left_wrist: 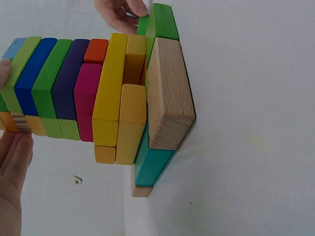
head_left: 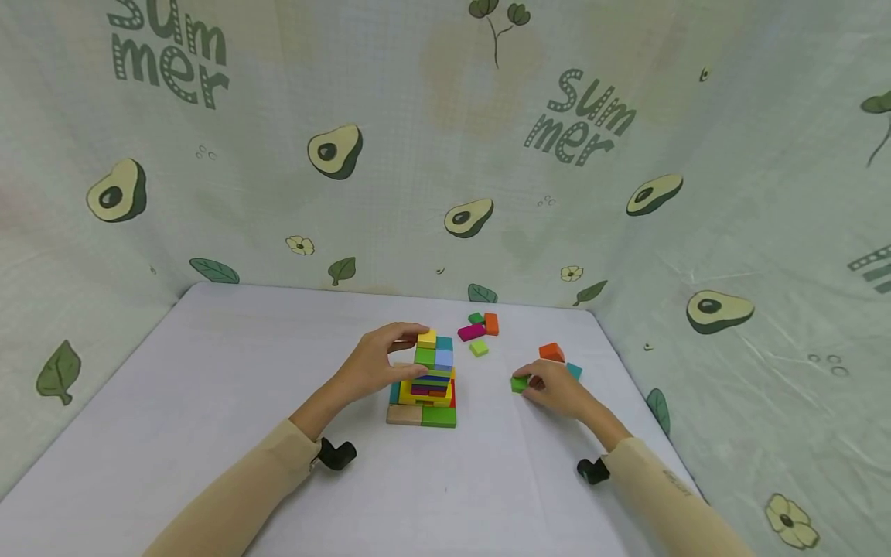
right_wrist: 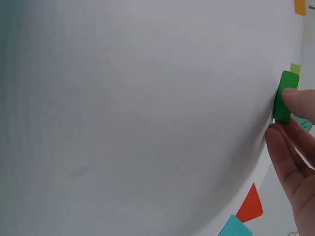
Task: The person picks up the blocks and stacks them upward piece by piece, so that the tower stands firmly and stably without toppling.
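A tower of stacked wooden blocks (head_left: 443,359) in many colours stands on the table, with a plain wood block (left_wrist: 170,93) and a green block (head_left: 439,418) at its foot. My left hand (head_left: 376,360) holds the tower's upper part from the left, thumb near the front and fingers by the yellow top block (head_left: 427,339). In the left wrist view, fingertips (left_wrist: 17,147) touch its side. To the right of the tower, my right hand (head_left: 554,387) pinches a small green block (right_wrist: 285,97) between thumb and fingers, low over the table.
Behind the tower lie a magenta block (head_left: 471,332), an orange block (head_left: 491,323), a lime block (head_left: 479,348) and a dark green one (head_left: 476,318). Beyond my right hand are a red-orange block (head_left: 552,352) and a teal block (head_left: 574,370). A patterned cloth (head_left: 411,263) hangs behind the white table (head_left: 278,348).
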Available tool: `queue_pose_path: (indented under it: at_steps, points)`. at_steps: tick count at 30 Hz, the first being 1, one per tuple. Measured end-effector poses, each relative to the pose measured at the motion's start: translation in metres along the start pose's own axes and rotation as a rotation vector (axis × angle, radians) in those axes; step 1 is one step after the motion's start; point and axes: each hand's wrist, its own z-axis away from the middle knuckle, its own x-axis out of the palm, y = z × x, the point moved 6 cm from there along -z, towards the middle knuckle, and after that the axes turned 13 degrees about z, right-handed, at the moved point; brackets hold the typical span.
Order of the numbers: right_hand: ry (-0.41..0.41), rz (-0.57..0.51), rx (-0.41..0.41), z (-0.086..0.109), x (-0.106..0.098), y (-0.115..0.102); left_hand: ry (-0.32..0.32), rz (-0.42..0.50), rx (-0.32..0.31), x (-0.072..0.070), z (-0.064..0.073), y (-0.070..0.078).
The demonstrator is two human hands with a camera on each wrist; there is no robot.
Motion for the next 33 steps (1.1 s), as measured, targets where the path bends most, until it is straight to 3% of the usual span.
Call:
queue_pose_path:
  at_steps: [4, 9, 13, 17, 23, 33]
  points:
    - [0.056, -0.019, -0.015, -0.003, -0.010, -0.016, -0.004, -0.004, 0.000, 0.000, 0.000, 0.000]
    - [0.165, -0.109, -0.089, -0.015, -0.043, -0.059, -0.007, -0.009, 0.000, 0.001, -0.001, 0.000]
    - [0.203, -0.180, -0.126, -0.028, -0.066, -0.097, -0.009, -0.001, -0.002, 0.002, -0.001, 0.000]
    - [0.216, -0.242, -0.182, -0.043, -0.074, -0.123, -0.008, 0.013, 0.005, 0.001, 0.000, -0.002]
    - [0.180, -0.229, -0.180, -0.061, -0.067, -0.137, -0.006, 0.023, 0.009, 0.000, 0.002, -0.003]
    - [0.147, -0.238, -0.167, -0.066, -0.066, -0.143, -0.010, 0.021, 0.019, 0.000, 0.001, -0.002]
